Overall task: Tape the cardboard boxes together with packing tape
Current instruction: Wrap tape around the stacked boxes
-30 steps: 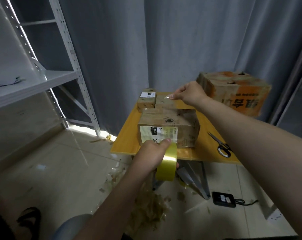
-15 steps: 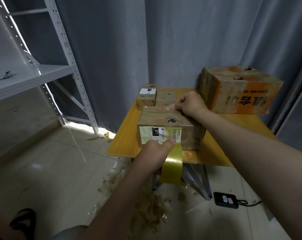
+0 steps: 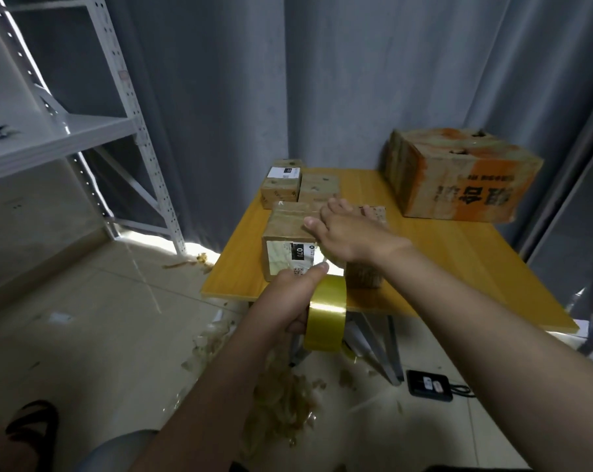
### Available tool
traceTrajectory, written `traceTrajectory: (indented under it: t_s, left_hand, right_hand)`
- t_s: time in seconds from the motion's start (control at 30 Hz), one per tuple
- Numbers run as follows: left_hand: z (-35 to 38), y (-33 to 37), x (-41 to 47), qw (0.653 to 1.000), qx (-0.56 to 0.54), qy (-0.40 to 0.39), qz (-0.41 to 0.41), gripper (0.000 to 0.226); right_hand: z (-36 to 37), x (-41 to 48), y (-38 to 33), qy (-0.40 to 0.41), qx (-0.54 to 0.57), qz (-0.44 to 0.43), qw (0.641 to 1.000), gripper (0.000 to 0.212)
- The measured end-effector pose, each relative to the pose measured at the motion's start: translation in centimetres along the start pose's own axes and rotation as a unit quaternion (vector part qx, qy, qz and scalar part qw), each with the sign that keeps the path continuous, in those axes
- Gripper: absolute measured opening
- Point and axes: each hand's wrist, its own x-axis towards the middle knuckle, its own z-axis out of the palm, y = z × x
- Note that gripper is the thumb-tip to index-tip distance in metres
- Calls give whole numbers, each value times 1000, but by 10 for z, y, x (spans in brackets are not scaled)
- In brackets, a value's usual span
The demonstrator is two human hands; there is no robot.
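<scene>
On table, right hand now flattened atop box

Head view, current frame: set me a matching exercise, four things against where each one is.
Things:
1. tape roll
2. orange-printed box
3. black device
4. right hand

Places:
A. on the floor
B. far right corner of the table
C. pressed flat on the near box
D. gripped by the left hand at the table's near edge

Pairs: 1-D, 2-B, 3-A, 4-C.
</scene>
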Motion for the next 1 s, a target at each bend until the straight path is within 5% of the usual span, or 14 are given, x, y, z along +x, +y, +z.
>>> traceTrajectory:
  t_s: [0.23, 0.5, 0.63, 0.73, 0.8, 0.9, 1.0]
  left_hand:
    - [6, 2, 7, 1000, -12, -24, 8, 28]
    - [2, -1, 11, 993, 98, -49, -42, 45]
    - [3, -5, 13, 998, 51, -40, -5, 24]
    - [7, -6, 9, 1000, 10, -24, 0, 18]
    - [12, -9, 5, 1000, -5, -2, 4, 16]
    - [19, -10, -2, 998, -65, 24, 15, 13]
    - [26, -10, -7, 995, -95, 42, 7, 23]
  right_hand:
    - [-2, -7, -8, -22, -36, 27, 999, 76]
    - [-3, -7, -9, -29, -36, 33, 998, 77]
    - [2, -2, -5, -18, -40, 33, 999, 78]
    - [-1, -3, -1, 46, 67, 4, 997, 71]
    - [-10, -11, 6, 166, 209, 6, 964, 52]
    - [-22, -33, 33, 300, 163, 108, 934, 31]
    - [-20, -66, 79, 210, 95, 243, 942, 15]
